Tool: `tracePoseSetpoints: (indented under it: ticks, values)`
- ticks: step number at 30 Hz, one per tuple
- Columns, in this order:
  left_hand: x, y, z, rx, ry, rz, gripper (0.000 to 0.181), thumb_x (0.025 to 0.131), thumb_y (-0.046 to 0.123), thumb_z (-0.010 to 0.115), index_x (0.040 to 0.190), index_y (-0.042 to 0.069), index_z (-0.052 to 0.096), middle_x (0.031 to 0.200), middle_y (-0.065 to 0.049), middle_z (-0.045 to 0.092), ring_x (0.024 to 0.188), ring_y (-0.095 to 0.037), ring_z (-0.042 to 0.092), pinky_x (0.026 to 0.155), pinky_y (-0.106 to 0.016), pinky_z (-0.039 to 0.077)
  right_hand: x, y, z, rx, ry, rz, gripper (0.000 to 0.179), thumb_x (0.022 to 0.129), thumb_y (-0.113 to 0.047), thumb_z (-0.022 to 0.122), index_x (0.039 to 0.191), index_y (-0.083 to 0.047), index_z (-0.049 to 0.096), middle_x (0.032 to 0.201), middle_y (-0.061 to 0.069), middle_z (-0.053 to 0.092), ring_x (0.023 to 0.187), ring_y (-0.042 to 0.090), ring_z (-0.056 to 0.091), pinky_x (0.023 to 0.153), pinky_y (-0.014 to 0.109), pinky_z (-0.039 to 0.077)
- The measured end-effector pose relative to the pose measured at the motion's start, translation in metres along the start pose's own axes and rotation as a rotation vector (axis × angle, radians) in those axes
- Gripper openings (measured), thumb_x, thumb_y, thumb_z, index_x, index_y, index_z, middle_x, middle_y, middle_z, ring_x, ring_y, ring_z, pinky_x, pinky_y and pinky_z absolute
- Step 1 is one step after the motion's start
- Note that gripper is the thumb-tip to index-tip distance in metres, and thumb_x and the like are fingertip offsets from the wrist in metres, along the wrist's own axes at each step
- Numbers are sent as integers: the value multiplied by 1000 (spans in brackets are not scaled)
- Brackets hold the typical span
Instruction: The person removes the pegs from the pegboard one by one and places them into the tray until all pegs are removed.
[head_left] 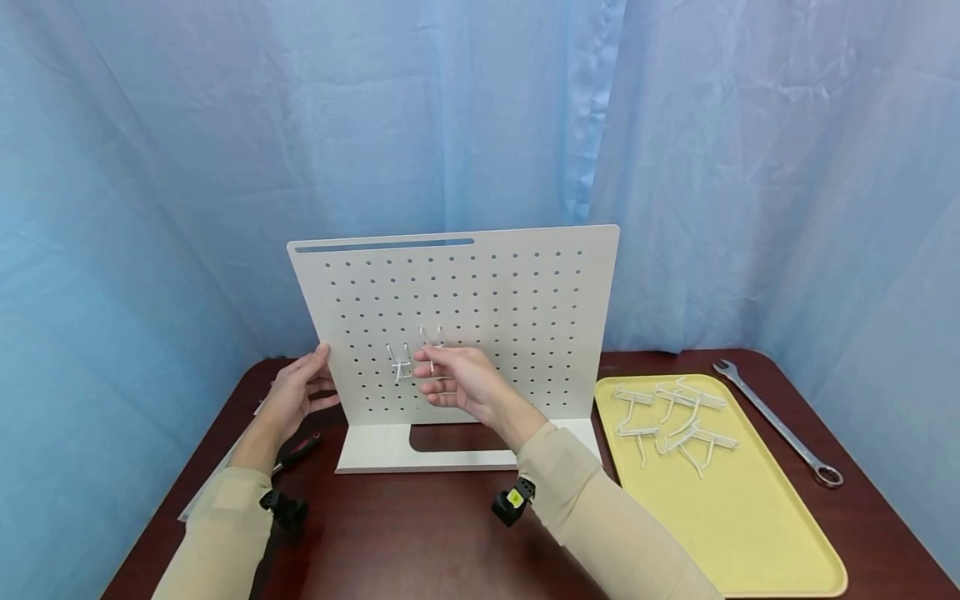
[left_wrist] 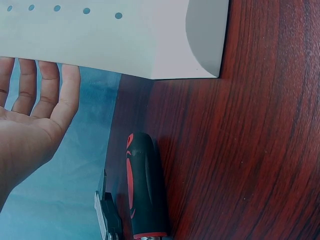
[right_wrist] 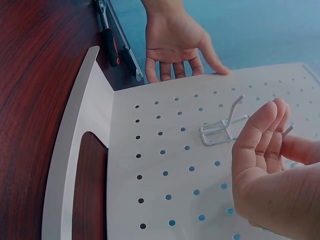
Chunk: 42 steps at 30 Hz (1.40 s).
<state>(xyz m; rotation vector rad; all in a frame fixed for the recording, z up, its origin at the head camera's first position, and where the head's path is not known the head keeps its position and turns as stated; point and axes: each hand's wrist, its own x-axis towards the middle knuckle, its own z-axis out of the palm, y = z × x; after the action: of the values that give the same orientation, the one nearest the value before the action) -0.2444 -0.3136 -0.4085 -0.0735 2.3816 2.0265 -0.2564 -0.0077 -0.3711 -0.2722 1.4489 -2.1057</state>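
A white pegboard point(head_left: 525, 333) stands upright on its flat base point(head_left: 375, 450). My left hand point(head_left: 296, 396) holds its left edge; in the left wrist view the fingertips pass behind the board. One white wire hook point(right_wrist: 215, 133) hangs in the holes left of centre, its prong sticking out. Just right of it and slightly higher, my right hand point(head_left: 465, 383) pinches a second white wire hook point(head_left: 422, 335) against the board between thumb and fingers. That hook's prong tip point(right_wrist: 288, 130) shows between the fingers in the right wrist view, while the rest is largely hidden.
On the right, a yellow tray point(head_left: 720, 533) bears several white wire hooks point(head_left: 637, 431). A combination wrench point(head_left: 780, 425) lies along the tray's far side. A tool with a black-and-red handle point(left_wrist: 145, 185) lies by the left forearm. Blue curtains surround the dark wood table.
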Motion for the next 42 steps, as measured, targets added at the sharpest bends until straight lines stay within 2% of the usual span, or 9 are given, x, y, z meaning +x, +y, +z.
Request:
tracePoseSetpoints:
  ticks: [10,18,26,31,42]
  values:
    - [1,-1,0,-3,-1,-8,54,101,60,52,123,11,60,111,-7,61,99,-19,65,86,-38,59,-5,-2,0,-18,-11,3,40,106,-26,57,132,4,60,95,7,67,63,12,64,62,24,57]
    - [-2,-3,1,1,-7,-24,56,101,60,52,125,10,60,113,-8,61,100,-20,65,88,-40,59,-15,-2,-6,-71,10,26,39,106,-28,58,132,2,62,95,6,67,64,13,65,59,24,57]
    - [-1,-1,0,11,3,-5,57,101,60,51,124,10,60,114,-9,62,100,-20,66,89,-41,58,-20,-6,-13,-154,6,-11,43,105,-30,59,133,3,60,96,6,69,67,13,67,57,25,57]
    - [0,0,-1,10,3,-3,56,100,60,52,124,10,61,112,-7,62,100,-20,66,88,-39,59,-28,-10,-21,-197,33,-23,43,105,-30,59,133,3,61,93,6,69,65,13,67,57,26,57]
    - [0,-1,-1,7,0,1,54,101,60,52,121,11,62,112,-7,61,100,-20,64,87,-38,59,-40,-15,-31,-223,48,-50,46,104,-32,61,133,4,60,90,5,70,65,14,67,56,28,57]
